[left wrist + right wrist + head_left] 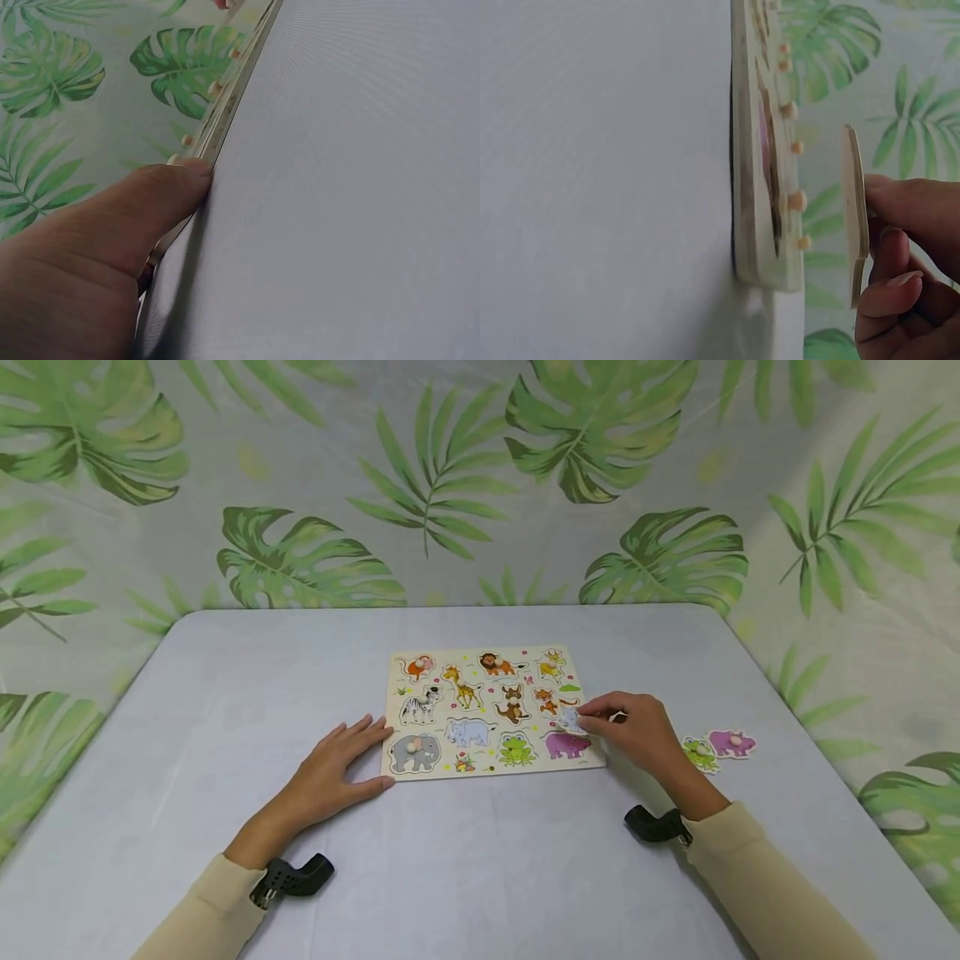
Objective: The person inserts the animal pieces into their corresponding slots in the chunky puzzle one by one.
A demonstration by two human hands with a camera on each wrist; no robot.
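Note:
A wooden animal puzzle board lies on the table, with knobbed pieces such as the elephant in it. My left hand rests at its left edge, fingers spread. In the left wrist view the thumb touches the board's side. Over the board's right part, my right hand pinches a light blue animal puzzle piece, partly hidden by the fingers. The right wrist view shows this piece held edge-on, apart from the board. Below it is the purple hippo picture.
To the right of the board lie a green frog piece and a purple hippo piece, close together. A pale cloth covers the table. A leaf-patterned curtain hangs behind it.

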